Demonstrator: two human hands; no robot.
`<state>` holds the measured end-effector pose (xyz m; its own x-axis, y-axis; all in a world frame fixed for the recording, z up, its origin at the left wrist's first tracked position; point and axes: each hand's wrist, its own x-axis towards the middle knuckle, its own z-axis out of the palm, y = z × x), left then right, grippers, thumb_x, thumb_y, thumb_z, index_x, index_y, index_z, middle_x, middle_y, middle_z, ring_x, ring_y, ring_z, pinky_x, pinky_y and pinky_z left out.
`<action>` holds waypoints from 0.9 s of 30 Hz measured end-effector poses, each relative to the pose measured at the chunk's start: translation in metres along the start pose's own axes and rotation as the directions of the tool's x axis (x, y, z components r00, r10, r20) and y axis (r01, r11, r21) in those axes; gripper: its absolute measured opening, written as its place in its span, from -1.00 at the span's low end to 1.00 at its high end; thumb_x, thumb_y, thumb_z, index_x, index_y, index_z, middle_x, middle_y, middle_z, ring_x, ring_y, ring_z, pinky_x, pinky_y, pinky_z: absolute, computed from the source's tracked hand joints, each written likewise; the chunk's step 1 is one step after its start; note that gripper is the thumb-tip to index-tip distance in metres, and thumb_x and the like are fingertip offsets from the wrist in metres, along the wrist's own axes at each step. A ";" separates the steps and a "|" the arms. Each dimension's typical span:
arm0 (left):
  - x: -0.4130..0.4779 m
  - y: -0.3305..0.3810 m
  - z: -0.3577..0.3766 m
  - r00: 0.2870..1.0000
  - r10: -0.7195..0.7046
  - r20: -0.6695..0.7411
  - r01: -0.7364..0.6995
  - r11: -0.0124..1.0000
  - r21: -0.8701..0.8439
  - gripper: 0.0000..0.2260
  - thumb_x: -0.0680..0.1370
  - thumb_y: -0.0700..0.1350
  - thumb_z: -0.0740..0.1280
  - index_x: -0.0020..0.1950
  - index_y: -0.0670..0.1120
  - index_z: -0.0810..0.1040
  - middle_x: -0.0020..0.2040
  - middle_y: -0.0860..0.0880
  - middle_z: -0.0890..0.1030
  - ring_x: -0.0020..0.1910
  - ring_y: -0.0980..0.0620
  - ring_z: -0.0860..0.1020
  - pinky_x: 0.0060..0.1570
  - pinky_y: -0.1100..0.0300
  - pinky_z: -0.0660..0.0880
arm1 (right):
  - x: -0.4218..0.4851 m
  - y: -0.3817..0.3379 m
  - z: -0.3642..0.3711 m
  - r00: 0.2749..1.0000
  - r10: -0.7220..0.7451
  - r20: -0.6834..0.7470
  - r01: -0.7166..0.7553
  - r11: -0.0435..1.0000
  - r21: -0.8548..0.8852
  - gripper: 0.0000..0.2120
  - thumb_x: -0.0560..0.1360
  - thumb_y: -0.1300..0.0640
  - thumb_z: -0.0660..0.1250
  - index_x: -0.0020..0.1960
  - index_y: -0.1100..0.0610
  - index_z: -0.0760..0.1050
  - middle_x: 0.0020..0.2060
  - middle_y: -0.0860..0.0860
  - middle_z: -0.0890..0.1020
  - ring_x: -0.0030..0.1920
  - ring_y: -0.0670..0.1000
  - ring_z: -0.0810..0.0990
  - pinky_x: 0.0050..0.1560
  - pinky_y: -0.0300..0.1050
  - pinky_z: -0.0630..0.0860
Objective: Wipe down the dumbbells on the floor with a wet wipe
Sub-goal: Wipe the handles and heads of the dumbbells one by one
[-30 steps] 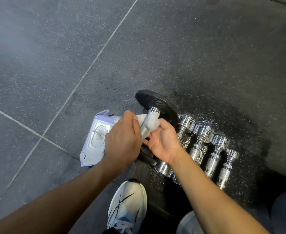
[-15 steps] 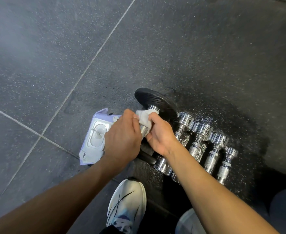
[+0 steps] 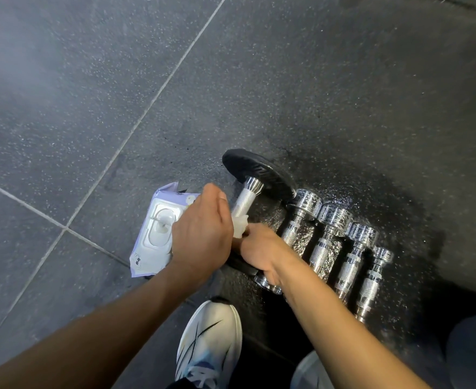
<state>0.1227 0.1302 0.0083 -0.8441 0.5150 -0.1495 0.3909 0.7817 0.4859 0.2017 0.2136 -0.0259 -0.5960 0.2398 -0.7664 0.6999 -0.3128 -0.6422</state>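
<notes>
A dumbbell with black plates (image 3: 259, 171) and a knurled chrome handle (image 3: 244, 202) lies on the dark floor. A white wet wipe (image 3: 239, 226) is wrapped round the lower part of that handle. My right hand (image 3: 259, 248) grips the wipe and handle from the right. My left hand (image 3: 203, 234) curls over the handle from the left, its fingertips hidden. To the right, several small chrome dumbbells (image 3: 326, 242) lie in a row.
A lilac wet-wipe pack (image 3: 155, 237) with a white lid lies left of my hands. My white shoe (image 3: 208, 346) stands just below them. Dark speckled rubber floor tiles (image 3: 91, 108) stretch away on the left and above.
The wipe and my right hand have slid down the handle from near the top plate toward me, baring the upper chrome handle. My left hand stayed over the handle.
</notes>
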 end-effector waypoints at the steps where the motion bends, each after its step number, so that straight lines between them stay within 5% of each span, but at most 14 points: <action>1: 0.000 0.000 0.000 1.000 -0.002 -0.001 0.002 1.000 0.001 -0.76 0.70 0.06 0.00 -0.10 0.00 0.27 -0.32 0.05 0.45 -0.29 -0.09 0.49 -0.20 -0.08 0.43 | -0.003 0.001 -0.002 1.000 0.002 -0.014 -0.002 1.000 -0.005 -0.88 0.51 0.21 0.48 -0.20 0.11 0.65 -0.29 0.06 0.73 -0.21 0.08 0.73 -0.16 0.08 0.65; 6: 0.001 -0.001 -0.001 1.000 0.005 -0.006 -0.005 1.000 -0.001 -0.76 0.70 0.07 -0.01 -0.08 0.02 0.29 -0.29 0.04 0.48 -0.27 -0.10 0.50 -0.17 -0.10 0.44 | -0.013 0.003 -0.015 1.000 0.000 -0.026 -0.003 0.990 -0.140 -0.93 0.51 0.12 0.51 -0.08 0.12 0.70 -0.25 0.02 0.73 -0.30 -0.05 0.62 0.04 0.02 0.64; 9: 0.001 -0.001 -0.001 1.000 0.008 -0.009 -0.008 1.000 -0.021 -0.77 0.70 0.05 0.01 -0.08 0.01 0.31 -0.30 0.04 0.48 -0.28 -0.09 0.50 -0.17 -0.10 0.44 | -0.024 0.000 -0.014 0.996 -0.060 -0.068 0.044 0.976 -0.213 -0.90 0.54 0.11 0.47 -0.07 0.13 0.71 -0.20 0.06 0.75 -0.28 -0.07 0.61 -0.20 -0.16 0.52; 12: 0.002 -0.003 -0.002 1.000 0.005 -0.011 -0.005 0.999 -0.038 -0.77 0.70 0.04 0.01 -0.07 -0.01 0.33 -0.31 0.04 0.48 -0.28 -0.11 0.50 -0.18 -0.10 0.45 | -0.035 0.001 -0.020 0.997 -0.070 -0.021 0.070 0.998 0.004 -0.94 0.54 0.11 0.47 -0.07 0.08 0.72 -0.18 -0.03 0.76 -0.20 -0.09 0.66 -0.09 -0.18 0.54; 14: 0.003 -0.004 -0.003 1.000 0.008 -0.005 -0.008 0.999 -0.033 -0.77 0.70 0.05 0.01 -0.07 0.00 0.32 -0.31 0.04 0.48 -0.28 -0.11 0.50 -0.18 -0.10 0.45 | -0.044 0.005 -0.033 0.995 -0.099 -0.009 0.099 0.995 -0.003 -0.88 0.54 0.05 0.47 0.06 0.00 0.72 -0.09 -0.10 0.77 -0.06 -0.11 0.71 0.08 -0.17 0.57; 17: 0.004 -0.006 -0.003 1.000 -0.006 0.008 0.006 0.999 -0.035 -0.77 0.70 0.06 0.01 -0.07 0.01 0.33 -0.31 0.05 0.48 -0.27 -0.12 0.50 -0.18 -0.07 0.42 | -0.057 0.013 -0.064 0.954 -0.225 -0.200 0.191 0.966 -0.173 -0.85 0.59 0.01 0.41 0.14 -0.04 0.68 -0.14 -0.14 0.72 -0.25 -0.26 0.60 -0.16 -0.39 0.49; 19: 0.006 -0.007 -0.003 1.000 -0.015 0.017 0.015 0.999 -0.030 -0.77 0.70 0.06 0.02 -0.06 0.01 0.34 -0.31 0.06 0.47 -0.26 -0.14 0.50 -0.16 -0.07 0.43 | -0.059 0.017 -0.091 0.796 -0.457 -0.397 0.264 0.853 -0.451 -0.89 0.63 0.09 0.36 0.09 -0.03 0.66 -0.08 -0.08 0.63 -0.22 -0.26 0.49 -0.19 -0.48 0.38; 22: 0.006 -0.005 -0.005 0.998 -0.024 0.053 0.025 0.999 -0.020 -0.76 0.70 0.08 0.02 -0.08 0.01 0.33 -0.30 0.04 0.48 -0.24 -0.16 0.50 -0.13 -0.10 0.45 | -0.046 0.019 -0.128 0.600 -0.687 -0.410 0.230 0.639 -0.734 -0.85 0.62 0.24 0.35 0.07 0.06 0.67 -0.02 0.05 0.59 -0.08 -0.09 0.47 -0.11 -0.37 0.36; 24: 0.008 -0.008 -0.005 0.996 -0.008 0.091 0.010 1.000 -0.023 -0.76 0.70 0.07 0.05 -0.12 0.02 0.32 -0.29 0.04 0.48 -0.22 -0.16 0.50 -0.12 -0.09 0.45 | -0.031 0.016 -0.141 0.591 -0.739 -0.323 0.193 0.518 -0.833 -0.79 0.59 0.30 0.34 0.16 0.12 0.64 0.00 0.10 0.58 -0.03 0.10 0.53 -0.06 -0.20 0.43; 27: 0.013 -0.012 -0.004 0.981 0.128 0.145 -0.123 0.991 -0.046 -0.77 0.68 0.03 0.12 -0.17 0.05 0.34 -0.23 0.06 0.47 -0.16 -0.10 0.49 -0.09 -0.09 0.45 | -0.012 0.009 -0.144 0.687 -0.724 -0.068 0.202 0.281 -0.938 -0.57 0.58 0.30 0.32 0.44 0.14 0.46 0.27 0.14 0.54 0.18 0.22 0.51 0.21 0.07 0.54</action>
<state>0.1054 0.1261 0.0040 -0.7246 0.6565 -0.2095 0.4742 0.6956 0.5397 0.2716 0.3408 -0.0254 -0.8889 0.4537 -0.0628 0.4451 0.8231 -0.3527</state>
